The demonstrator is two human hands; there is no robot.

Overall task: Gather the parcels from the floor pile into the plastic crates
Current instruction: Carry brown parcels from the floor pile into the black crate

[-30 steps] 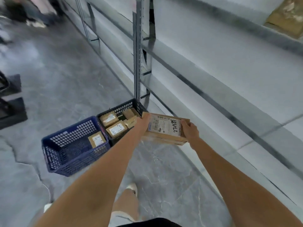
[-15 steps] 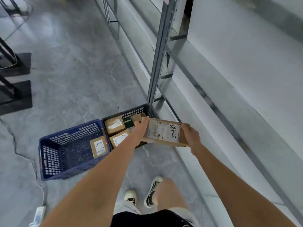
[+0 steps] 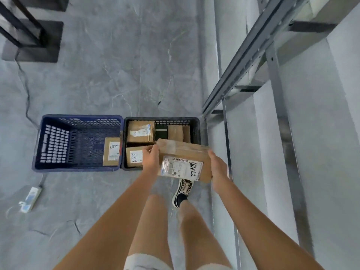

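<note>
Held parcel (image 3: pixel 184 158): cardboard box, white label up, over the black crate's near right corner.
Left hand (image 3: pixel 151 159): grips its left end.
Right hand (image 3: pixel 218 168): grips its right end.
Black crate (image 3: pixel 196 129): holds several parcels.
Blue crate (image 3: pixel 56 141): touches the black one; one labelled box (image 3: pixel 111 152) inside.
Floor (image 3: pixel 116 65): grey.

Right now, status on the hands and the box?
Left hand and right hand grip the box by its ends. Box held over the near right corner of the black crate. Parcels already inside; blue crate nearly empty.
</note>
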